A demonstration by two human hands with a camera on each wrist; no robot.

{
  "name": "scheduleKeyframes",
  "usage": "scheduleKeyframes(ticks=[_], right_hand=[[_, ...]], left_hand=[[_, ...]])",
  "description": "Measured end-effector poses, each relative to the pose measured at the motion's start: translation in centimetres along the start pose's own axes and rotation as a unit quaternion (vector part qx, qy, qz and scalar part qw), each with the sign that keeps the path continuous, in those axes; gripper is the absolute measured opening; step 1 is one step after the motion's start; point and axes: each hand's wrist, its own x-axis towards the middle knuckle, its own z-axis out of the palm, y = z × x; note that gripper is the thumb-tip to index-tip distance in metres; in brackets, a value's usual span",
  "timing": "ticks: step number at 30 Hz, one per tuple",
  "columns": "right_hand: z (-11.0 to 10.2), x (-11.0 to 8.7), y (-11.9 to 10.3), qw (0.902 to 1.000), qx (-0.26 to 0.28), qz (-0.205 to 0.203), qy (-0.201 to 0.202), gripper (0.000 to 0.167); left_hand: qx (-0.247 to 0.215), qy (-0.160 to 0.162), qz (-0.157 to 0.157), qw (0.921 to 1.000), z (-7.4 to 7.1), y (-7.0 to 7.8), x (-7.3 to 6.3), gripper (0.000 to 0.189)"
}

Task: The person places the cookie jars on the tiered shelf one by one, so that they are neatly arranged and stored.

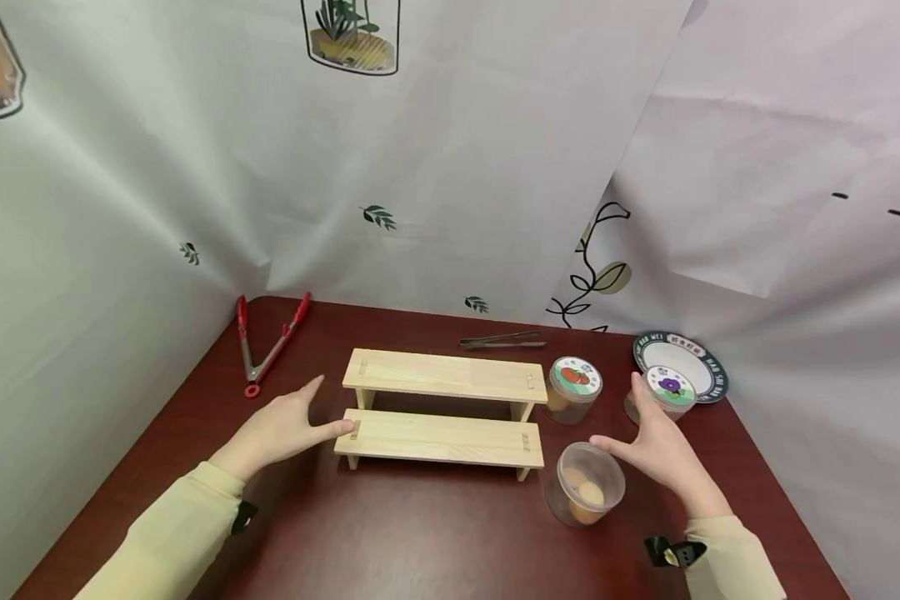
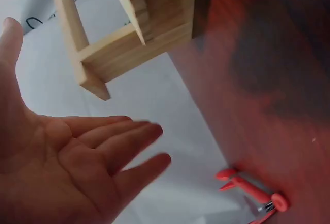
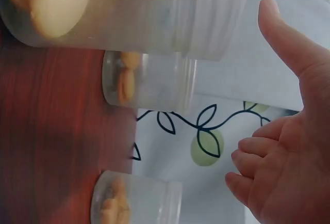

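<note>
A two-tier stand of pale wood [image 1: 442, 437] sits mid-table, its upper shelf [image 1: 450, 375] behind the lower one. Beside its left end my left hand [image 1: 281, 429] hovers with fingers extended and holds nothing; in the left wrist view the palm [image 2: 67, 167] shows below the stand's wooden legs [image 2: 134, 48]. My right hand [image 1: 660, 450], fingers spread and thumb out, is just right of a lidless clear jar [image 1: 585, 487] with round biscuits inside. That jar [image 3: 134, 12] looms large in the right wrist view, apart from the hand.
Behind the lidless jar stand a jar with a tomato-print lid [image 1: 574, 387] and one with a purple-flower lid [image 1: 667, 390]. A blue-rimmed plate [image 1: 708, 379] lies at the back right. Metal tweezers [image 1: 502, 342] lie behind the stand, red-handled tongs [image 1: 270, 350] at the back left.
</note>
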Motion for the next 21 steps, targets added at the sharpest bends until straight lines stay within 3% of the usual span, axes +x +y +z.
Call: scheduleKeyframes(ticks=[3,7,10,16,21], right_hand=[[0.6,0.3,0.6,0.9999,0.011,-0.002,-0.006,0.124],[1.1,0.9,1.1,0.9996,0.025,-0.005,-0.01,0.122],[1.3,1.4,1.5,0.9993,0.034,-0.01,-0.008,0.12],[1.6,2.3,2.2,0.9991,0.04,-0.008,-0.015,0.117],[2.4,3.3,3.0,0.9992,0.036,-0.009,-0.014,0.115]], left_hand=[[-0.008,-0.016,0.022,0.9996,0.6,-0.3,0.4,0.096],[-0.002,-0.037,0.084,0.9958,1.3,-0.4,0.9,0.075],[-0.007,-0.04,0.102,0.9939,1.7,-0.4,1.4,0.066],[-0.039,-0.053,0.106,0.9921,2.1,-0.5,2.1,0.062],[-0.045,-0.063,0.087,0.9932,2.5,-0.3,2.3,0.06]])
